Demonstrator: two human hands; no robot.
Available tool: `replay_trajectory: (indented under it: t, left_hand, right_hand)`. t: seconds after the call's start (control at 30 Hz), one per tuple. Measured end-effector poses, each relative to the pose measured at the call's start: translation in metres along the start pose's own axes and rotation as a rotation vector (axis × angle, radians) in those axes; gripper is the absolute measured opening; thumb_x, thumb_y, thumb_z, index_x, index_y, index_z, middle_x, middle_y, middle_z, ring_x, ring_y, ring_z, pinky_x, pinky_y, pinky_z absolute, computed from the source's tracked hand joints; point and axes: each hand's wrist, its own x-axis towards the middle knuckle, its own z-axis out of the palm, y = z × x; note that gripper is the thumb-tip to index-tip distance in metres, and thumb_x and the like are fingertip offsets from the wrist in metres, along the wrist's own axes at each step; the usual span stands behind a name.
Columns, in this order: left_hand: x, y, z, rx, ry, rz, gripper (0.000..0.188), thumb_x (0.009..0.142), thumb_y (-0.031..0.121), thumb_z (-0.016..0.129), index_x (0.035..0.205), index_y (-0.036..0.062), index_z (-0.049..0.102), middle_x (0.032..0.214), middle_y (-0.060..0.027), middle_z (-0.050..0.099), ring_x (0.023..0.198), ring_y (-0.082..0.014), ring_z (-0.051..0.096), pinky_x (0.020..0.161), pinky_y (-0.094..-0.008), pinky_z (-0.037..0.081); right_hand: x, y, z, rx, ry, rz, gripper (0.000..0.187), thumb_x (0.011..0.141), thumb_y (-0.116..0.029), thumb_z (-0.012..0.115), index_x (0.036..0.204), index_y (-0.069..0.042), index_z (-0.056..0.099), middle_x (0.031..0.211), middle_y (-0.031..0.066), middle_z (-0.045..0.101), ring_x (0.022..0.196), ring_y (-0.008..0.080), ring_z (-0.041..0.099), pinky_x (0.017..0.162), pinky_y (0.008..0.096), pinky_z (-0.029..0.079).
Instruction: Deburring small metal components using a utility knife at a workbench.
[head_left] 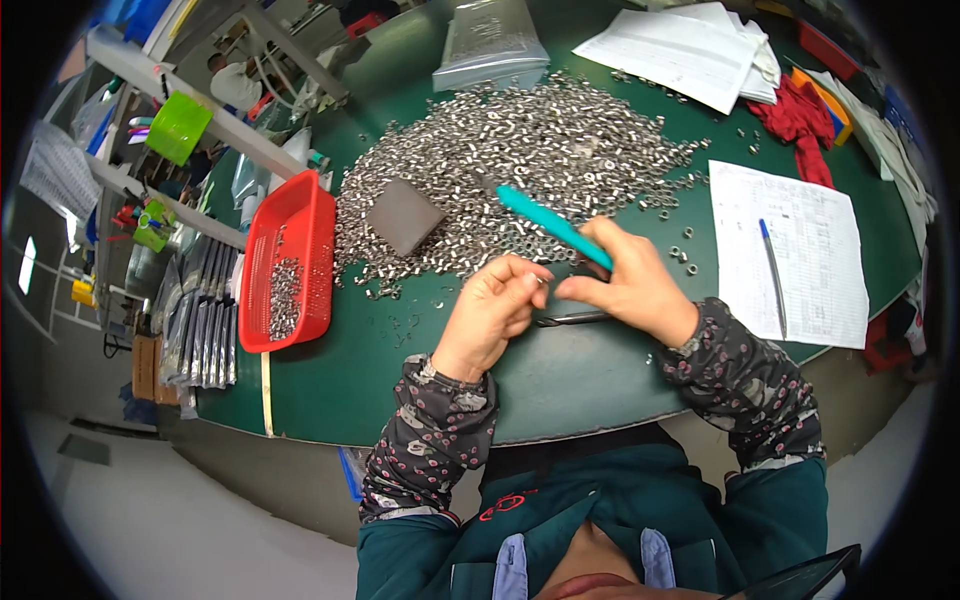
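Starting at the left of the frame, a red mesh basket (290, 262) is sitting on the green table (400, 370) with a small batch of shiny metal bits lying in its bottom, and beyond it a rack of clutter is filling the far left edge. Moving toward the middle, a dark grey block (403, 215) is lying on the near edge of a huge pile of small metal nuts (540, 150), which is spreading across the upper centre of the frame. Just below the pile, the left hand (492, 310) is curling in with its fingers (525, 275) pinching something tiny right at the tips, probably one nut, though it's too small to say for sure. Touching up against it, the right hand (625, 285) is gripping a teal-handled tool (552, 225), fingers closed around the handle, with the far end pointing up-left over the pile. A thin dark rod (572, 320) is lying on the table right under both hands. If I were doing this step, I'd be keeping both wrists planted on the table so the little piece isn't wobbling, and holding it low over the surface so a drop doesn't bounce away. Further right, a printed sheet (800, 255) with a blue pen (772, 275) on it is lying flat, with a red cloth (800, 125) and more papers (690, 50) toward the upper right.
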Motion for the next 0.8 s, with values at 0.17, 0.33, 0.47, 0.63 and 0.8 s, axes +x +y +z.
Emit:
replay_trajectory:
  t: [0.17,0.33,0.47,0.63,0.8]
  left_hand:
    - [-0.002,0.005,0.019,-0.046,-0.077,-0.014,0.011,0.089,0.012,0.046,0.092,0.0036,0.051,0.072,-0.0038,0.051,0.042,-0.0001,0.027,0.036,-0.0134,0.02]
    - [0.005,0.006,0.023,-0.119,0.004,0.029,0.013,0.09,0.012,0.044,0.095,0.0036,0.052,0.076,-0.0035,0.051,0.043,-0.0006,0.027,0.036,-0.0131,0.022]
    - [0.011,0.006,0.026,-0.124,0.053,0.007,0.022,0.092,0.023,0.04,0.097,0.0043,0.05,0.081,-0.0059,0.051,0.048,-0.0033,0.03,0.037,-0.014,0.022]
    - [0.022,0.012,0.048,-0.033,-0.018,-0.053,0.021,0.09,0.027,0.043,0.085,0.0078,0.046,0.067,0.0007,0.039,0.05,-0.0039,0.029,0.037,-0.0146,0.021]
    - [0.059,-0.002,0.085,1.061,-0.02,0.195,0.015,0.079,0.013,0.059,0.092,0.0053,0.056,0.06,0.0054,0.04,0.051,-0.0022,0.037,0.044,-0.0197,0.028]
  right_hand:
    - [0.007,0.007,-0.011,0.1,0.111,0.051,0.039,0.068,-0.03,0.071,0.08,0.0,0.049,0.062,0.0097,0.051,0.055,0.0171,0.051,0.051,0.0303,0.04]
    - [0.016,0.024,-0.028,0.238,0.37,0.074,0.025,0.077,-0.022,0.064,0.077,-0.001,0.05,0.061,0.0015,0.046,0.058,0.007,0.041,0.052,0.0243,0.036]
    - [0.016,0.021,-0.039,0.354,0.402,0.066,0.023,0.079,-0.021,0.06,0.077,0.0,0.05,0.062,0.0002,0.046,0.061,0.0059,0.04,0.054,0.0229,0.036]
    - [0.023,0.013,-0.069,0.59,0.654,0.038,0.021,0.08,-0.02,0.058,0.077,0.0,0.051,0.062,-0.0024,0.046,0.058,0.0046,0.037,0.051,0.0217,0.032]
    - [0.023,0.021,-0.081,0.726,0.761,0.017,0.019,0.08,-0.018,0.058,0.076,-0.001,0.051,0.06,-0.0044,0.043,0.055,0.0034,0.033,0.047,0.021,0.027]
